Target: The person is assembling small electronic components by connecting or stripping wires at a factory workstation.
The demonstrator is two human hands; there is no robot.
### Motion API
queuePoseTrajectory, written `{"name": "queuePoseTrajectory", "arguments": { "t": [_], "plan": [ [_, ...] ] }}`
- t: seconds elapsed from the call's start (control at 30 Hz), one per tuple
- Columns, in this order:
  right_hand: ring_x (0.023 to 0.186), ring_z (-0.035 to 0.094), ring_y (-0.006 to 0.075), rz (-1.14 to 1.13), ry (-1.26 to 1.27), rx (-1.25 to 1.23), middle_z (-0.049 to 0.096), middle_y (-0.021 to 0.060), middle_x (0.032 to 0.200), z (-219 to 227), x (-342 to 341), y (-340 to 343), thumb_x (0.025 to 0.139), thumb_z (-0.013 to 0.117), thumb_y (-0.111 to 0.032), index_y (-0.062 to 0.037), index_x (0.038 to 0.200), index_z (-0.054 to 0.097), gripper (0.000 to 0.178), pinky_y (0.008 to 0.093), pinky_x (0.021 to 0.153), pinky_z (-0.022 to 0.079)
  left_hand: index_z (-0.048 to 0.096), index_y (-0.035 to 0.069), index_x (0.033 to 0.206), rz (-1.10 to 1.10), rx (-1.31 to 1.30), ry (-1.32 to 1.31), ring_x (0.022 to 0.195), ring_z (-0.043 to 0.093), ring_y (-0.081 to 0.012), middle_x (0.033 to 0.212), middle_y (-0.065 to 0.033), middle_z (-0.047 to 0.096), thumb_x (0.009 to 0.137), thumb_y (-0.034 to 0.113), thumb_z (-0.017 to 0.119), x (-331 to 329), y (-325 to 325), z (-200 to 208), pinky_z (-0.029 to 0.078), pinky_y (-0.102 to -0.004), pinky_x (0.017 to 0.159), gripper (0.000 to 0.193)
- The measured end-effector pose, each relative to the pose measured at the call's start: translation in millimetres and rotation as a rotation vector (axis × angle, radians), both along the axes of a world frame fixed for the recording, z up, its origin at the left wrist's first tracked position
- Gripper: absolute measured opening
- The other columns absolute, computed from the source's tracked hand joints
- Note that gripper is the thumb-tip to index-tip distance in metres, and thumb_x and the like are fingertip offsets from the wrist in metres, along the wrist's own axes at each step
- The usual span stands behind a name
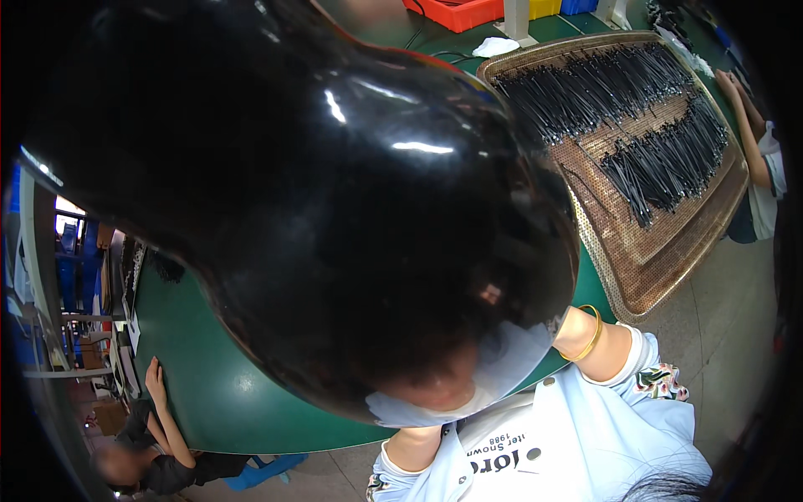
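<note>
A large glossy black rounded object fills the middle of the head view, very close, with light reflections on its surface. It hides both of my hands and whatever they touch. My right forearm, with a gold bangle at the wrist, passes behind its lower right edge. Of my left arm only a short stretch of bare forearm shows below it. Nearest to my right arm is a brown perforated tray, bearing two rows of thin black cable-like pieces.
The green tabletop shows around the black object. At the back stand a red bin and a crumpled white piece. One person's arm is beyond the tray; another person's hand rests at the left table edge.
</note>
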State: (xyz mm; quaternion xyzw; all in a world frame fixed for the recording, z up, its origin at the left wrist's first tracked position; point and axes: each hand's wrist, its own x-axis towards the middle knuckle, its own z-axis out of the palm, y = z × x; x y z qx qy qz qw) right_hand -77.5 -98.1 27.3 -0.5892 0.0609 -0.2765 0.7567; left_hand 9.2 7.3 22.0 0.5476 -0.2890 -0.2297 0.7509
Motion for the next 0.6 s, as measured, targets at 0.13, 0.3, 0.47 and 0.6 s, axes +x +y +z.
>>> {"name": "queuePoseTrajectory", "arguments": {
  "t": [0.13, 0.3, 0.47, 0.6],
  "plan": [
    [0.069, 0.051, 0.0105, -0.004, 0.003, 0.007, 0.054, 0.0057, 0.074, -0.3, 0.4, 0.4, 0.07, 0.058, -0.011, -0.0006, 0.081, 0.057, 0.016, 0.0226, 0.064, 0.04, 0.049, -0.004, 0.075, -0.011, 0.018, 0.012, 0.068, 0.05, -0.0137, 0.073, -0.0088, 0.05, 0.064, -0.013, 0.05, -0.4, -0.1, 1.4, 0.041, -0.0282, 0.074, 0.014],
    [0.069, 0.051, 0.0101, -0.029, -0.008, 0.014, 0.054, 0.0057, 0.073, -2.0, 0.8, 1.6, 0.07, 0.058, -0.01, -0.0004, 0.08, 0.056, 0.014, 0.0222, 0.063, 0.04, 0.05, -0.004, 0.073, -0.019, 0.048, -0.03, 0.067, 0.05, -0.0133, 0.073, -0.0083, 0.05, 0.064, -0.013, 0.051, -1.5, -0.3, 3.0, 0.04, -0.025, 0.069, 0.013],
    [0.07, 0.05, 0.0096, -0.048, 0.034, 0.146, 0.054, 0.0051, 0.074, 0.2, 0.9, 4.2, 0.071, 0.056, -0.009, -0.0006, 0.079, 0.056, 0.012, 0.0219, 0.064, 0.04, 0.05, -0.004, 0.073, -0.009, 0.041, -0.013, 0.064, 0.05, -0.0129, 0.071, -0.0079, 0.05, 0.063, -0.013, 0.052, -3.0, -3.5, 4.3, 0.039, -0.0215, 0.065, 0.013],
    [0.069, 0.05, 0.009, -0.084, -0.016, 0.312, 0.053, 0.0038, 0.073, -4.8, 4.3, 5.9, 0.072, 0.056, -0.009, -0.0009, 0.08, 0.056, 0.011, 0.0219, 0.064, 0.04, 0.05, -0.003, 0.072, -0.038, 0.151, 0.007, 0.064, 0.048, -0.0111, 0.07, -0.0065, 0.051, 0.063, -0.012, 0.054, -0.5, -3.0, 5.9, 0.038, -0.0205, 0.064, 0.013]
  ]
}}
